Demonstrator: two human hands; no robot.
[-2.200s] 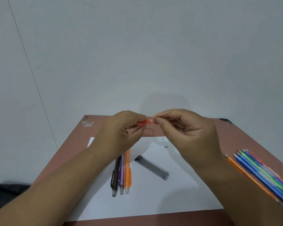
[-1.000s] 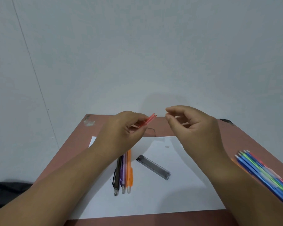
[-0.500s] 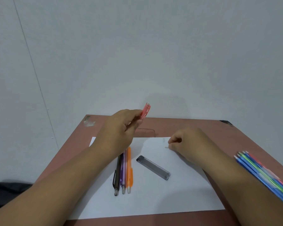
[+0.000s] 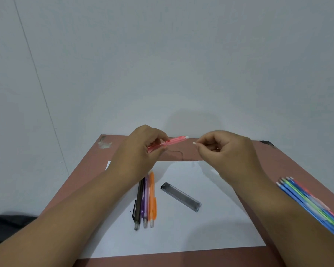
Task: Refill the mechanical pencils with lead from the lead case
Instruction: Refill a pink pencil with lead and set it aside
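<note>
Pale grey wall (image 4: 162,64) fills the upper two thirds of the frame, and a reddish-brown table (image 4: 239,158) with a white sheet of paper (image 4: 201,228) on it takes the lower centre. Above the table's far edge, the left hand (image 4: 139,153) has its fingertips (image 4: 163,138) curled round a pink mechanical pencil (image 4: 172,141), which tilts up to the right with its white end pointing at the other hand. Just right of it, not touching, the right hand (image 4: 224,151) pinches a tiny white piece (image 4: 194,143) between thumb and forefinger, the remaining fingers folded in; what the piece is cannot be told. Lower on the paper, below the left hand, three pencils lie side by side, tips toward the bottom: black pencil (image 4: 138,205), purple pencil (image 4: 145,203), orange pencil (image 4: 152,199). To their right lies the clear lead case (image 4: 180,197), set diagonally, apart from both hands. At the right edge of the frame a bundle of coloured pencils (image 4: 308,203), mostly blue and green, rests slantwise on the table. Something dark (image 4: 8,228) sits at the lower left.
</note>
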